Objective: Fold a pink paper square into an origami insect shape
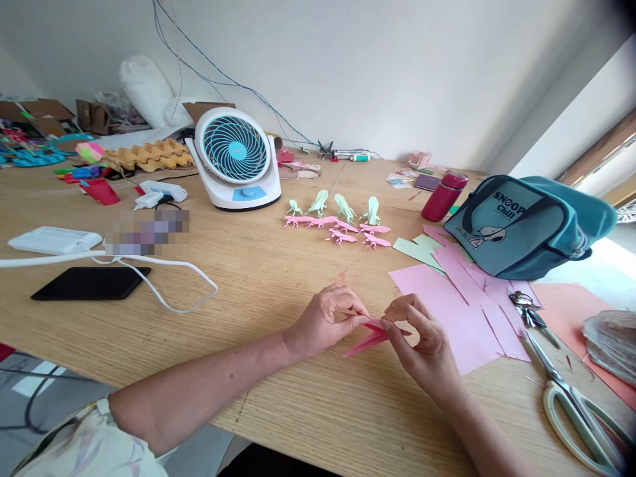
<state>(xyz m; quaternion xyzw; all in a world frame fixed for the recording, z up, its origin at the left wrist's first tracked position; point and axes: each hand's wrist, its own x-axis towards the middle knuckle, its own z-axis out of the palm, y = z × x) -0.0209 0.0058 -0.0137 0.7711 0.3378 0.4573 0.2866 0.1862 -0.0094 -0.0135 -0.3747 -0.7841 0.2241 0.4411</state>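
A folded piece of pink paper (368,342) is held between my two hands above the front of the wooden table. My left hand (325,322) pinches its upper left part between thumb and forefinger. On the right side, my right hand (420,338) grips the same paper with thumb and fingertips, covering part of it. One pointed pink flap sticks out down and to the left. Beyond my hands stand several folded pink paper insects (342,235), with several pale green ones (344,209) in a row behind them.
Pink paper sheets (432,311) lie to the right, beside scissors (571,397), keys (527,305), a teal bag (511,228) and a red flask (444,197). At left are a fan (236,156), a black phone (92,283) and a white cable (163,262).
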